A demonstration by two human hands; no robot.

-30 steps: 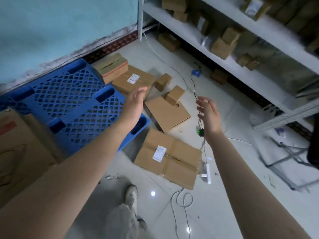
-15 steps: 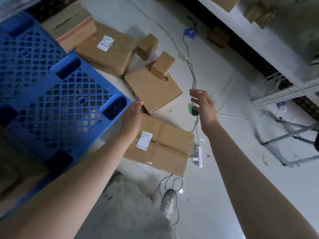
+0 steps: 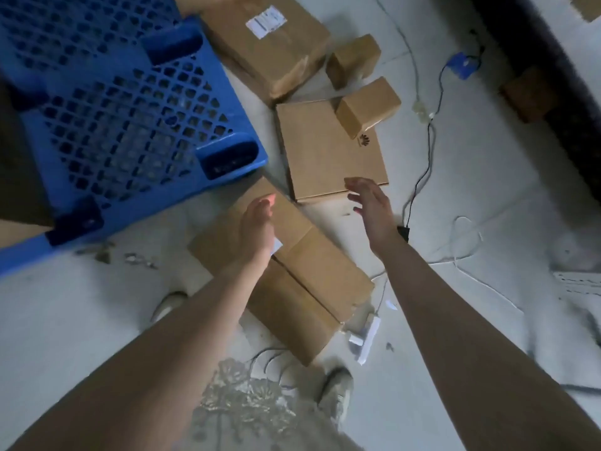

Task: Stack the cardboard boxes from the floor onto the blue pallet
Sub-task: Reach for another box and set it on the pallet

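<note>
Left hand point(image 3: 258, 226) nearer seamed brown box point(image 3: 320, 271)

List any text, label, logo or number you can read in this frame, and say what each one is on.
None can be read outright.
White shipping label on the large box at the top: print too blurred to read.
Dark petal logo on the flat square box: lettering beneath it too small to read.
White label on the nearest box: mostly hidden under the left hand.
</note>
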